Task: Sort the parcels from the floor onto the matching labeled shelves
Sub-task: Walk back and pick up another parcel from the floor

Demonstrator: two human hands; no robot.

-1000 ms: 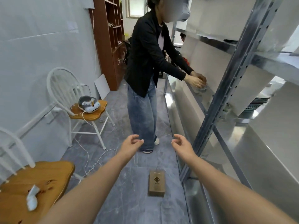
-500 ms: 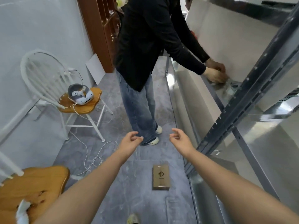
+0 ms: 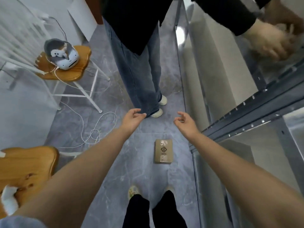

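A small brown cardboard parcel [image 3: 163, 151] with a dark logo lies flat on the grey floor, just ahead of my feet. Both my arms are stretched forward above it. My left hand [image 3: 133, 118] hovers above the floor, up and to the left of the parcel, fingers loosely curled and empty. My right hand [image 3: 185, 122] hovers up and to the right of it, fingers apart and empty. Neither hand touches the parcel. The metal shelf rack [image 3: 256, 111] runs along the right side.
Another person in jeans [image 3: 139, 66] stands close ahead, their hands [image 3: 269, 40] at the shelf. A white chair [image 3: 64, 68] with a headset [image 3: 61, 55] stands at left, its white cable [image 3: 97, 129] trailing on the floor. A second wooden seat [image 3: 26, 168] is at lower left.
My view has tilted down toward the floor, so the parcel and my own feet now show. Both hands stay apart and empty, lower over the floor near the parcel.
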